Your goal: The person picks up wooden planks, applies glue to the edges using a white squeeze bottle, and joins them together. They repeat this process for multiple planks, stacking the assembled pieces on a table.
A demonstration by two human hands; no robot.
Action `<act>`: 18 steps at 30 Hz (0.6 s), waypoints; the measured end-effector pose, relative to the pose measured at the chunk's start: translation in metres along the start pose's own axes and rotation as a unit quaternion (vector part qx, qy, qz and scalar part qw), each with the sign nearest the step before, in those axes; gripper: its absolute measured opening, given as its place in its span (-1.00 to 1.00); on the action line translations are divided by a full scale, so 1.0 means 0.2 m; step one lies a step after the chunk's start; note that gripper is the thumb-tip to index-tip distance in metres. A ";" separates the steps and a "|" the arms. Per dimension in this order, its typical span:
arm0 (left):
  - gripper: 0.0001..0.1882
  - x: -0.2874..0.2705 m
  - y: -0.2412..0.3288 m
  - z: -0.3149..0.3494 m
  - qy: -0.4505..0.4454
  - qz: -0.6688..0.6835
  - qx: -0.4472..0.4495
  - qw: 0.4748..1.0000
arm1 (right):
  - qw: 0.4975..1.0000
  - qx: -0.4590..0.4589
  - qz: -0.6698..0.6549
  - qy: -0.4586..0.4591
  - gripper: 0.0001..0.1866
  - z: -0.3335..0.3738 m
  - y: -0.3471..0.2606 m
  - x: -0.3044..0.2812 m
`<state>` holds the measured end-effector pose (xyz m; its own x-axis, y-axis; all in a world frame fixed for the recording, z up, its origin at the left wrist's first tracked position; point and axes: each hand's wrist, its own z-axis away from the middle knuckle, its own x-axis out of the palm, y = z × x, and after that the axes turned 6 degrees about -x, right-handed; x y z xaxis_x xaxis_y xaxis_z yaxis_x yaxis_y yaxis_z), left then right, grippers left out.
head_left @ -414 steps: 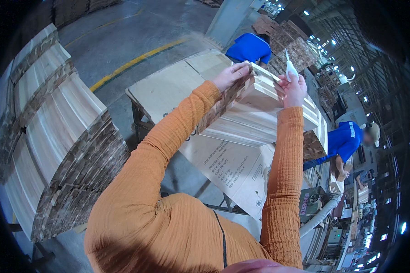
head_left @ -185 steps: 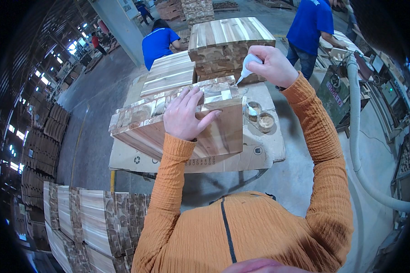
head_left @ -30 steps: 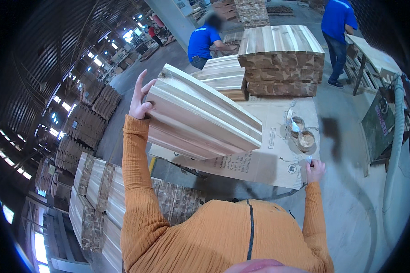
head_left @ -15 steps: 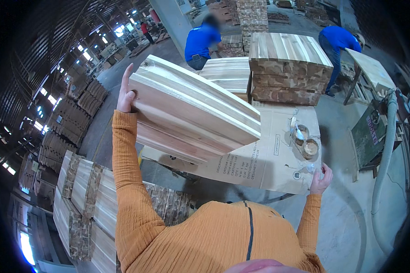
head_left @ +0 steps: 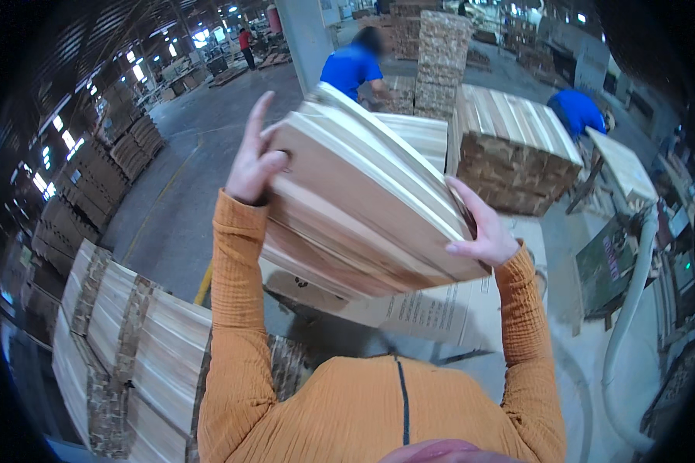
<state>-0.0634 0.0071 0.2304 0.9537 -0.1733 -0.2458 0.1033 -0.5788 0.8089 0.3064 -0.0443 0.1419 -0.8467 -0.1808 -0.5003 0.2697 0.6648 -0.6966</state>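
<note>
"Wooden boards point(head_left: 371, 212) tilted over cardboard point(head_left: 480, 310), left hand point(head_left: 251, 171) part-closed round one end, one finger raised!"

"Right hand point(head_left: 488, 231) half-closed on the other, some fingertips hidden; best squeeze evenly, keeping edges flush."

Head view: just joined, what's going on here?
A person in a ribbed orange top has both hands on a tilted stack of brown-and-cream striped wooden panels. The left grip is at its upper left corner, the right grip at its right end. A printed brown cardboard sheet lies below; whether the stack touches it is hidden. Beyond, two co-workers in blue shirts bend over.
</note>
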 end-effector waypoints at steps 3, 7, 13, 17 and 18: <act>0.09 0.06 0.02 0.01 -0.005 0.001 -0.007 1.000 | 1.000 0.000 -0.024 0.020 0.10 0.03 0.06 0.00; 0.11 0.11 0.03 -0.01 -0.008 -0.044 0.020 0.999 | 0.997 0.023 0.020 0.070 0.08 0.12 0.14 0.01; 0.12 0.15 0.01 -0.03 -0.005 -0.123 0.027 0.992 | 0.989 0.067 -0.078 0.109 0.15 0.14 0.12 0.07; 0.13 0.17 0.03 -0.04 -0.010 -0.152 0.018 0.988 | 0.984 0.066 -0.096 0.136 0.22 0.16 0.14 0.08; 0.14 0.17 0.04 -0.04 -0.011 -0.158 0.016 0.987 | 0.983 0.063 -0.096 0.142 0.22 0.17 0.14 0.08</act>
<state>-0.0277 0.0027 0.2322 0.8689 0.0033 -0.4949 0.3854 -0.6317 0.6726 0.3163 -0.0536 0.0973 -0.9767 -0.0735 -0.2016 0.1310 0.5399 -0.8315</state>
